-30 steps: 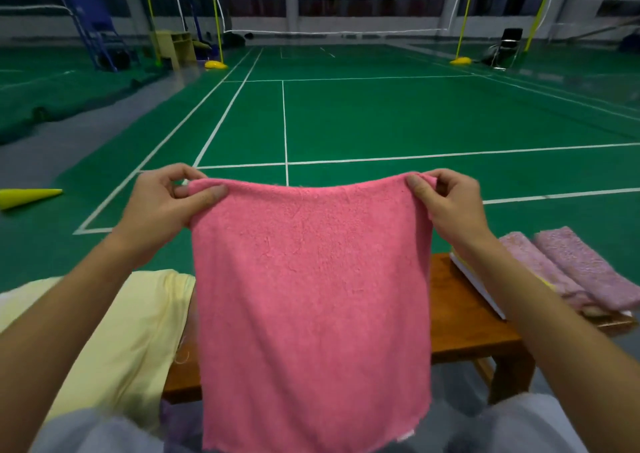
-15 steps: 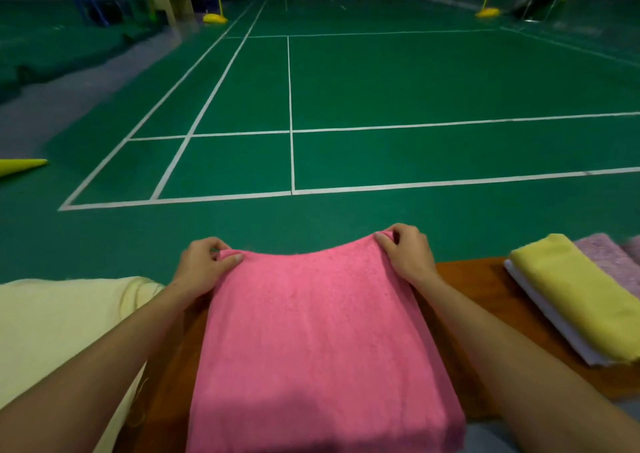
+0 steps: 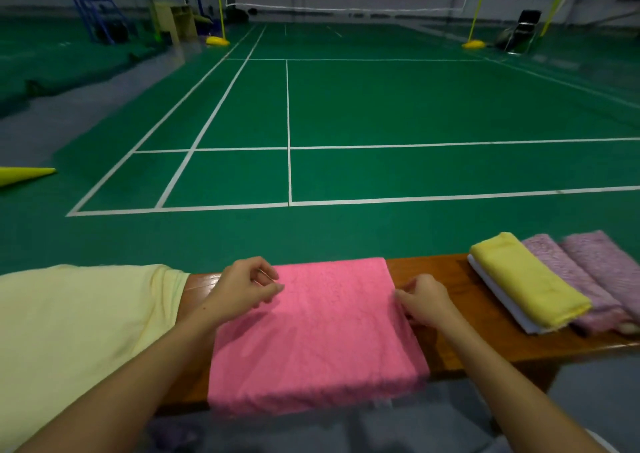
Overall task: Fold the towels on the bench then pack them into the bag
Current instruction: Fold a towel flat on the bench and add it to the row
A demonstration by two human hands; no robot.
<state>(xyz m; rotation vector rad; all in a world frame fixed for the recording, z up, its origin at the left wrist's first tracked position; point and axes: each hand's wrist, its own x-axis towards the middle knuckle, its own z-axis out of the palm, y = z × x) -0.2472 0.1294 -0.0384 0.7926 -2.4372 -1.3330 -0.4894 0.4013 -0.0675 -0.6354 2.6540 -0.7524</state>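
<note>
The pink towel (image 3: 318, 334) lay spread flat across the wooden counter (image 3: 446, 272), its near edge hanging over the counter's front. The left hand (image 3: 242, 291) rested at the towel's left edge near the far corner, fingers loosely curled, thumb and forefinger close together (whether that grip actually pinched cloth could not be told). The right hand (image 3: 424, 302) sat at the towel's right edge, its fingers curled in a narrow grip on the fabric. Left of the pink towel a pale yellow cloth (image 3: 76, 328) covered the counter. Right of it, well apart, a folded yellow towel (image 3: 526, 279) lay on a white one (image 3: 502, 300), with two folded purple towels (image 3: 595, 265) just beside them.
</note>
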